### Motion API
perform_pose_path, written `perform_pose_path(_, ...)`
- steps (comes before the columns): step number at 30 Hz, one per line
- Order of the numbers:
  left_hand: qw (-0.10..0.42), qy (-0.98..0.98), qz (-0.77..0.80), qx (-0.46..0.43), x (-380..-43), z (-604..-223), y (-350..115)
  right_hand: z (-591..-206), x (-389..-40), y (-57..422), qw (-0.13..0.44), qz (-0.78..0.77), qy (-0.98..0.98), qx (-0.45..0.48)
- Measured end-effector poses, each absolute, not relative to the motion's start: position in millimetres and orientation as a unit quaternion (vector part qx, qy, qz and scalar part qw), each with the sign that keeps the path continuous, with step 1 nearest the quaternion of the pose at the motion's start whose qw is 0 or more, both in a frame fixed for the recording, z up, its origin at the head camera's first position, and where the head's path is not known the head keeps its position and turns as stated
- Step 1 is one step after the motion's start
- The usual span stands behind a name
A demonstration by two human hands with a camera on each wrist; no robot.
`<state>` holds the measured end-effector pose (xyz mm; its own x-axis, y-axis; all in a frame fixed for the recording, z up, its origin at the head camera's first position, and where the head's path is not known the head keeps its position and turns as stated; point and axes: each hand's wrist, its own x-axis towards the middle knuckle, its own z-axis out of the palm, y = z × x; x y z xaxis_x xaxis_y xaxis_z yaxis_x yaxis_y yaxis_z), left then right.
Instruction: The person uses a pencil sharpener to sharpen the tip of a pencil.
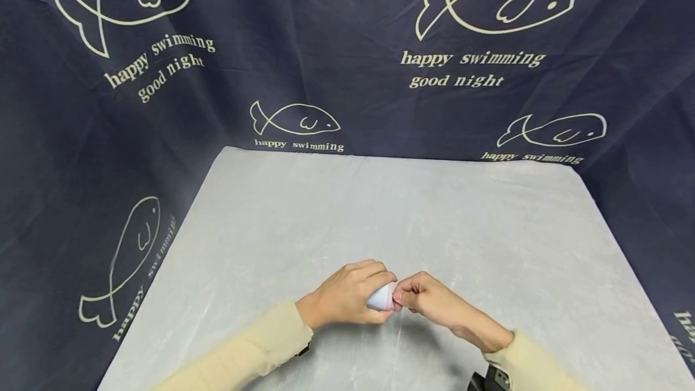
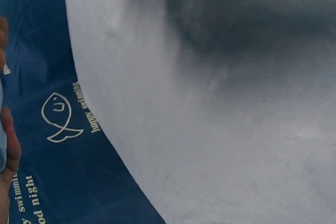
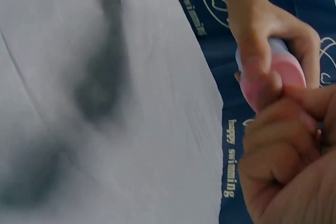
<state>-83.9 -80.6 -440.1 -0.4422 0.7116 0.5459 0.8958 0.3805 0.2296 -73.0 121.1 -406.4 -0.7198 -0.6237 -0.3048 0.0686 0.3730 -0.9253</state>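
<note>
While our left hand wraps its curled fingers around the body of the small pale bottle, our right hand meets it at the pink end — the cap, as far as we can judge — with thumb and fingertips pinched on it. Both hands hover low over the near middle of the grey table cover, and the bottle lies roughly level between them, its pink end toward the right hand.

We judge the step in hand to be working that pink end loose or tight. To do it well, we would keep the left grip firm on the body so it cannot roll, and let only the right fingertips turn — small turns, re-gripping between them. Staying close above the cover means a slip costs little. Squeezing the soft-looking body too hard could push contents out once the end loosens, so we hold it snugly, not tightly.

From the left wrist view we see only a sliver of hand and bottle at the frame's edge, with the fish-print cloth beyond.
</note>
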Motion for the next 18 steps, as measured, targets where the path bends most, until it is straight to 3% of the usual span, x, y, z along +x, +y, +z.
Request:
perform_pose_path(2,0.169,-0.819,-0.245,-0.490,-83.9,-438.8,-80.4,-407.3,-74.1,123.0,0.314,-0.510,0.777,-0.193)
perform_pose_path(4,0.125,-0.838,-0.245,-0.471,-85.2,-436.3,-81.9,-409.4,-72.6,122.6,0.249,-0.464,0.819,-0.228)
perform_pose_path(12,-0.117,-0.861,-0.386,-0.309,-96.2,-419.2,-88.0,-430.6,-69.6,118.5,-0.230,-0.169,0.868,-0.408)
perform_pose_path(18,-0.236,-0.787,-0.510,-0.257,-99.3,-411.1,-92.5,-429.2,-80.8,117.2,-0.411,-0.114,0.767,-0.479)
